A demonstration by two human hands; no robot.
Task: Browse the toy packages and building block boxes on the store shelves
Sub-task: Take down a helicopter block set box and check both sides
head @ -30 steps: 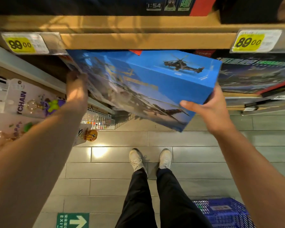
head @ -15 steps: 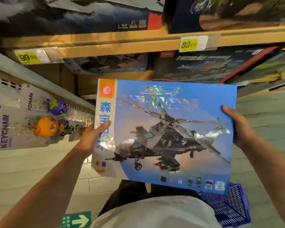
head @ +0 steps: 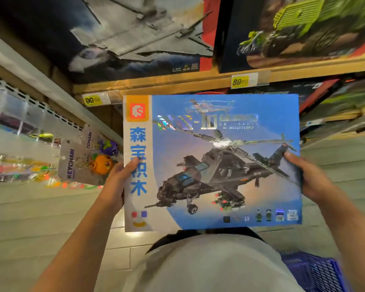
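I hold a large blue building block box (head: pixel 230 165) in front of me, its front face toward me, showing a dark helicopter and a white strip with blue characters. My left hand (head: pixel 118 182) grips its left edge, thumb lying on the white strip. My right hand (head: pixel 310 180) grips its right edge, thumb over the front. Behind the box, on the wooden shelf (head: pixel 177 83), stand a dark box with a grey jet (head: pixel 135 39) and a dark box with a green vehicle (head: pixel 293 32).
Yellow 89.00 price tags (head: pixel 240 81) sit on the shelf edge. Keychain packs (head: pixel 86 163) with an orange and a purple figure hang on the rack at left. More dark boxes (head: pixel 335 100) fill the lower right shelf. A blue basket (head: pixel 316 272) stands by my right side on the tiled floor.
The box has come off the lower shelf, turned face-up toward me and drawn closer and level. Both hands shifted to its side edges, and my view tilted up to the shelves.
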